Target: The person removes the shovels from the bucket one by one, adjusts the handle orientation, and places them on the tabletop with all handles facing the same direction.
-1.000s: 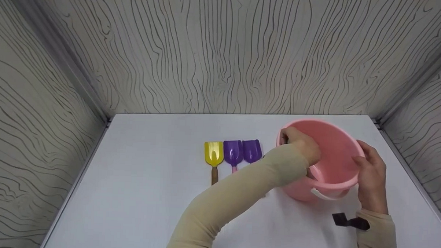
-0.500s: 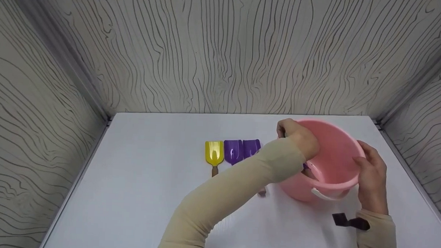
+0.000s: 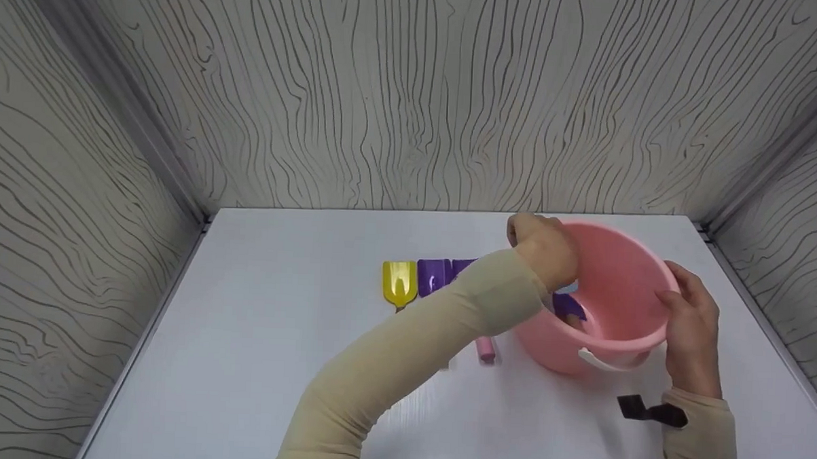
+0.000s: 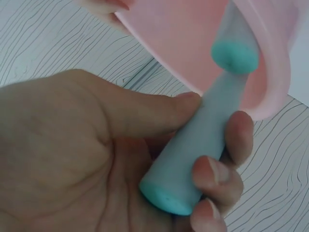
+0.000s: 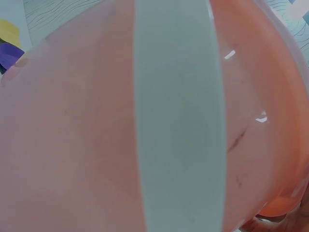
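Note:
My left hand [image 3: 542,249] is at the left rim of the pink bucket [image 3: 625,284]. In the left wrist view its thumb and fingers grip a toy shovel by its light grey, teal-ended handle [image 4: 193,145]; the blade is hidden. A second teal-ended handle [image 4: 235,55] shows inside the bucket. A purple shovel blade [image 3: 569,306] also lies in there, seen from above. My right hand [image 3: 694,328] holds the bucket's right rim, thumb over the edge and fingers outside. The bucket's white carrying handle [image 5: 181,121] crosses the right wrist view.
Left of the bucket, a yellow shovel [image 3: 400,282] and two purple shovels [image 3: 435,276] lie in a row on the white table [image 3: 283,307]. My left sleeve covers part of them; a pink handle end [image 3: 486,349] sticks out. Patterned panels [image 3: 386,99] enclose the back and sides.
My left hand has moved left and a little up, toward the far left of the rim. More of the bucket's inside and the purple blade now show. The right hand stays on the rim.

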Motion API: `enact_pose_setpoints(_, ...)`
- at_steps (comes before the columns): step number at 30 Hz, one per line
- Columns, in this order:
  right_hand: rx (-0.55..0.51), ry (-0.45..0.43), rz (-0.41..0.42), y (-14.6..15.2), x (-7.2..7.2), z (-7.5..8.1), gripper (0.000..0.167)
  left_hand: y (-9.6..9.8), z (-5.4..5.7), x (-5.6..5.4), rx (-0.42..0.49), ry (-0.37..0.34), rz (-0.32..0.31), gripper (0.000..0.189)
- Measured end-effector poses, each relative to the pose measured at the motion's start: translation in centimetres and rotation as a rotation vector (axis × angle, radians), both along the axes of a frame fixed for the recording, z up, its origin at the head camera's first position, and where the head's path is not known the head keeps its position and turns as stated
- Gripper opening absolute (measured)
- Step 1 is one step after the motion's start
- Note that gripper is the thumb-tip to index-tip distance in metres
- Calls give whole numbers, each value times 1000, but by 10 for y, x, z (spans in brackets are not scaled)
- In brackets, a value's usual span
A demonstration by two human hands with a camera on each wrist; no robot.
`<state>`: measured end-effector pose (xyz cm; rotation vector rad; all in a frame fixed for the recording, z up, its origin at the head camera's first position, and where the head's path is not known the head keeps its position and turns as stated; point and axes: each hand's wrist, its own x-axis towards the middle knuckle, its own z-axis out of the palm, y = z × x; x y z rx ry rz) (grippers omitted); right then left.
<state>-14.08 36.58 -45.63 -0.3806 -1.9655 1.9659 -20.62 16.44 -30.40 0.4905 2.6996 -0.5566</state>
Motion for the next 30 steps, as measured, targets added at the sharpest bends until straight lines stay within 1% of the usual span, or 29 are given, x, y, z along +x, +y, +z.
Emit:
enact_pose_setpoints(4, 15, 0, -2, 0, 0, 0, 49, -15, 3, 1, 34, 10, -149, 19)
enact_pose_setpoints(6, 26, -8, -6, 0, -1, 1, 49, -23, 4, 1, 61, 26, -196, 20)
enact_pose_setpoints(7, 30, -13, -9, 0, -1, 1, 49, -26, 3, 0, 81, 30, -204, 22)
enact_pose_setpoints(10, 44, -32, -17, 1, -2, 0, 50, -36, 2, -3, 187, 21, -186, 22)
enact_pose_setpoints(14, 58, -46, -24, 0, -3, 0, 51, -47, -2, -8, 359, -30, -148, 17)
enact_pose_setpoints(16, 44, -39, -22, 0, -3, 0, 50, -53, -5, -11, 422, -49, -136, 19)
enact_pose_setpoints(19, 23, -29, -18, 1, -2, 1, 50, -61, -11, -12, 486, -55, -112, 30)
enact_pose_setpoints(21, 13, -24, -12, 1, -2, 1, 50, -66, -15, -12, 507, -49, -102, 36)
enact_pose_setpoints(25, 13, -31, -11, 2, -2, 2, 50, -74, -22, -11, 529, -17, -99, 31)
enact_pose_setpoints(27, 9, -35, -15, 1, -1, 1, 49, -78, -25, -10, 570, 4, -90, 29)
enact_pose_setpoints(30, 1, -41, -20, 0, -1, 1, 50, -84, -31, -9, 652, 6, -56, 31)
